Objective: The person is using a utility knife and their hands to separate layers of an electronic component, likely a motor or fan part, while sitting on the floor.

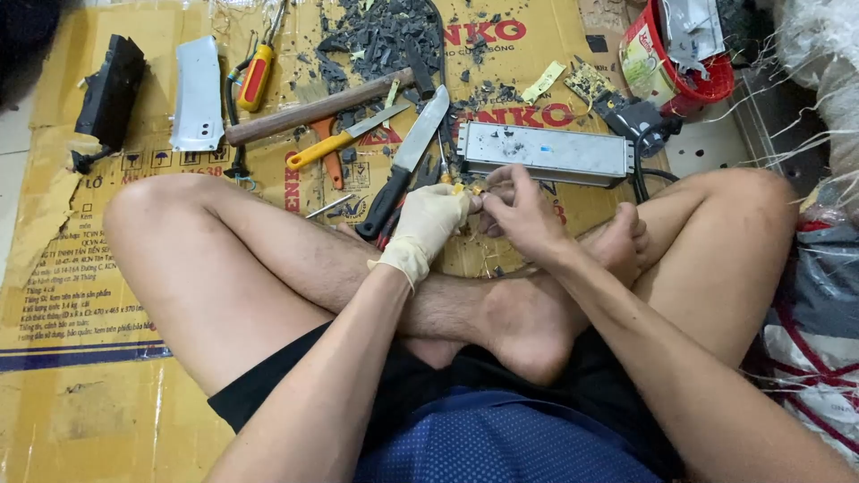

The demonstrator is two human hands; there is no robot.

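Note:
I sit cross-legged on flattened cardboard (80,295). My left hand (428,225), in a pale rubber glove, and my bare right hand (519,215) meet above my shins. Both pinch a small yellowish part (465,190) between their fingertips; it is too small to make out. Just beyond my hands lies a long grey metal box (546,152) with a black cable at its right end. A large knife (407,161) with a black handle lies beside my left hand.
A wooden-handled hammer (313,109), a yellow-handled knife (344,139), a red and yellow screwdriver (255,79), a white plastic cover (197,94) and a black block (112,94) lie further out. Dark plastic shards (385,36) are piled at the top. A red basket (689,54) stands top right.

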